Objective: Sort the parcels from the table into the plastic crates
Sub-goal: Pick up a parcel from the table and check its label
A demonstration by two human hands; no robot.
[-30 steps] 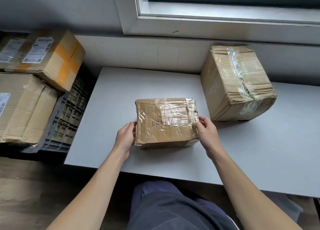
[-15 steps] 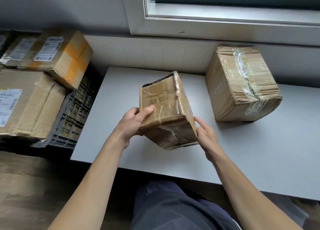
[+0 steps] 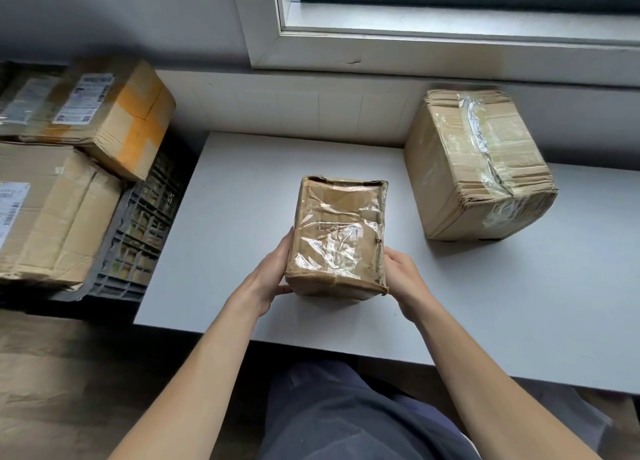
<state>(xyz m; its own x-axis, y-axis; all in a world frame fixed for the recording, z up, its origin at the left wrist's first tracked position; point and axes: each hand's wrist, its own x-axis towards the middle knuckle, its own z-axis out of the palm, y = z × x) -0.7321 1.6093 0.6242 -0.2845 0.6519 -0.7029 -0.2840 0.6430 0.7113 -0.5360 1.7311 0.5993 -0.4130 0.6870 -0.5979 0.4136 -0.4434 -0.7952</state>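
While the person sits close to the near edge, dark trousers filling the bottom of the view, we see two bare forearms reach forward over the grey tabletop. The left hand grips the left side of the small parcel, thumb hooked at its near lower corner, and the right hand clasps the opposite side with its fingers curled against the edge. So both hands are closed round this one brown carton, which is wrapped in crinkled clear tape. It stands tall between them, its broad taped face turned up toward us, near the middle of the tabletop (whether its base rests on the surface or hangs just above it, we cannot tell).

Farther back and to the right, well apart from the hands, the large parcel sits on the tabletop, also brown and bound with clear tape. Off the left edge of the tabletop stands a grey plastic crate. A flat carton with a white label lies on it, and an orange-taped carton sits behind, overlapping that one. Beyond everything, a white window frame runs along the wall.
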